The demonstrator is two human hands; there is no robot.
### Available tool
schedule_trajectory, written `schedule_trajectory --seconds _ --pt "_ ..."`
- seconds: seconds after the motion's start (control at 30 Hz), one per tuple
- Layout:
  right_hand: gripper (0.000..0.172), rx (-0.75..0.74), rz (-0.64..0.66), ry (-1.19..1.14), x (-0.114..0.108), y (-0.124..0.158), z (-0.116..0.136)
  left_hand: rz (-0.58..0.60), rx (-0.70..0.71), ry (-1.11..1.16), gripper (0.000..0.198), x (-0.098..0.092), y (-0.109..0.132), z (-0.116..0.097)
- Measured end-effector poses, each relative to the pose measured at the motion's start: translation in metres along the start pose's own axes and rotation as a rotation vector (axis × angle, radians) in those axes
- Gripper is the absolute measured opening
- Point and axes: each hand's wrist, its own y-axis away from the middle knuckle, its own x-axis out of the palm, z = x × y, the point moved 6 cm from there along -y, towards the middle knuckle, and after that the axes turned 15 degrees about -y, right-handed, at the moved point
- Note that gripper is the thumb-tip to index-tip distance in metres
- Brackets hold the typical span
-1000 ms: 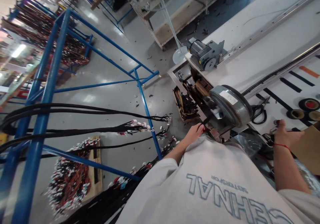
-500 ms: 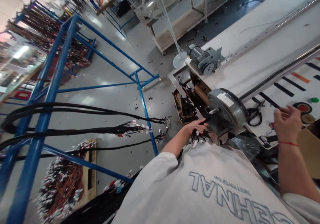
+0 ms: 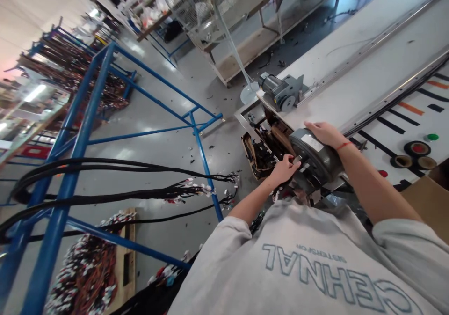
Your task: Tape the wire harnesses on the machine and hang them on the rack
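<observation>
A round grey metal drum [image 3: 310,153] with a white label stands at the end of the long white table [image 3: 351,90]. My right hand [image 3: 324,133], a red string at its wrist, lies on the drum's upper rim with its fingers spread. At the drum's near face, my left hand [image 3: 286,167] has its fingers closed beside a small metal shaft [image 3: 297,159]; what it grips is too small to make out. Dark wiring with white connectors hangs partly hidden below my left hand.
A blue metal frame [image 3: 201,153] with black cable bundles [image 3: 119,196] stands at the left. A motor [image 3: 277,90] sits beyond the drum. Tape rolls [image 3: 417,149] and a green button [image 3: 432,137] are at the right. An open box [image 3: 254,153] stands below the table end.
My right hand has moved left from beside the tape rolls onto the drum. My left hand has shifted slightly toward the drum's shaft. The view has turned a little.
</observation>
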Motion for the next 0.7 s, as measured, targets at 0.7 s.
schedule_trajectory --seconds 0.7 --pt "0.042 0.284 -0.461 0.462 -0.011 0.149 -0.159 0.060 0.147 -0.282 0.034 -0.057 -0.037 0.011"
